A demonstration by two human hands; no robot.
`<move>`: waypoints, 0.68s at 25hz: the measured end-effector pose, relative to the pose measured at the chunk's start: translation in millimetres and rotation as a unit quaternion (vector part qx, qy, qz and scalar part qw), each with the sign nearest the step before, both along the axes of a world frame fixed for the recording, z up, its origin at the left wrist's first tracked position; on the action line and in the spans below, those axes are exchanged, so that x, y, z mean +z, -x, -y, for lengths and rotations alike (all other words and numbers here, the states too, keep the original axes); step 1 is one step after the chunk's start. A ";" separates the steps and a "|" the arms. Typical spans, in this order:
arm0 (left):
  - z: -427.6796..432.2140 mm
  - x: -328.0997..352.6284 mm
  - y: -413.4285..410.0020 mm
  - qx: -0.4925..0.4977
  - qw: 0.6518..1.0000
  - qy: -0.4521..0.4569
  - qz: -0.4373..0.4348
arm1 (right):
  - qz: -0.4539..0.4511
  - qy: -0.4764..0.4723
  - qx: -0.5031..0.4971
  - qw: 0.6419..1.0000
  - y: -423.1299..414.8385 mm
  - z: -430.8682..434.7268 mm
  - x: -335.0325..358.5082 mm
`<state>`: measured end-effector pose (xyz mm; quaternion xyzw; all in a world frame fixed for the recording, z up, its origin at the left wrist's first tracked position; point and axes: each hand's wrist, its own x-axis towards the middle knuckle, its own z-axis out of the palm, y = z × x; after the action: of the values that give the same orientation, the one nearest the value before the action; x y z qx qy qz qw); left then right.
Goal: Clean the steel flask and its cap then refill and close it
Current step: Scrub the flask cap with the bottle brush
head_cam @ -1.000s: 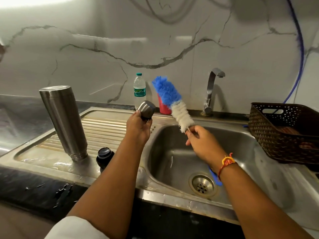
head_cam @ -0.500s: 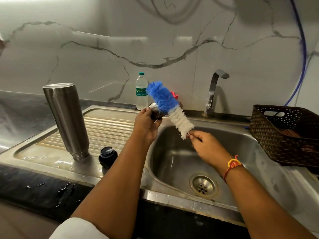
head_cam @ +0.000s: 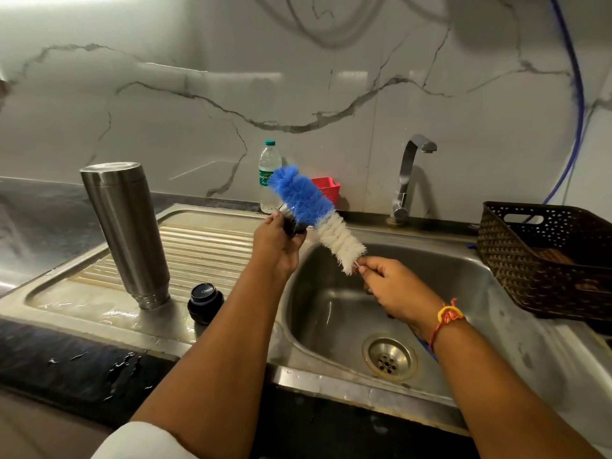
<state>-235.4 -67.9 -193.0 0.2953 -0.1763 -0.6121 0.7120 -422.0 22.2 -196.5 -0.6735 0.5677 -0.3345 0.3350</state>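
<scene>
The steel flask (head_cam: pixel 127 231) stands upside down on the wet drainboard at the left. A black inner stopper (head_cam: pixel 205 302) sits just to its right. My left hand (head_cam: pixel 276 248) grips the steel cap (head_cam: pixel 291 225) above the sink's left rim; the cap is mostly hidden by fingers and bristles. My right hand (head_cam: pixel 394 288) pinches the wire handle of a blue and white bottle brush (head_cam: pixel 314 215), whose blue end lies against the cap.
The sink basin (head_cam: pixel 470 279) with its drain (head_cam: pixel 390 359) lies below my right hand. A tap (head_cam: pixel 409 175) stands behind it. A plastic water bottle (head_cam: pixel 270 177) and red holder (head_cam: pixel 328 188) stand by the wall. A brown basket (head_cam: pixel 546 256) sits at the right.
The brush has moved left and its blue end has come onto the cap. The cap, earlier clear of the brush, is now partly covered by bristles.
</scene>
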 end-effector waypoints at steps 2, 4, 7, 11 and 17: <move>-3.8 -1.7 8.6 -0.028 0.999 0.001 0.039 | 0.010 0.006 -0.007 1.000 -1.1 1.9 0.4; -5.6 -1.3 11.3 -0.029 0.999 -0.003 0.043 | 0.022 0.013 -0.015 1.000 -1.3 2.9 0.1; -1.7 3.4 -1.0 0.014 1.000 0.010 -0.026 | 0.045 0.029 -0.045 0.998 2.5 2.5 -0.1; 4.3 5.3 -8.4 0.035 0.998 0.009 -0.048 | 0.092 0.016 -0.048 0.994 1.3 1.7 0.4; -2.8 -0.9 5.8 0.010 1.000 0.012 0.012 | 0.078 -0.003 -0.035 0.996 -0.1 0.7 0.4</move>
<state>-241.2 -65.1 -193.9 0.2963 -0.1894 -0.5988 0.7196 -421.9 21.5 -196.1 -0.6240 0.5640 -0.3956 0.3689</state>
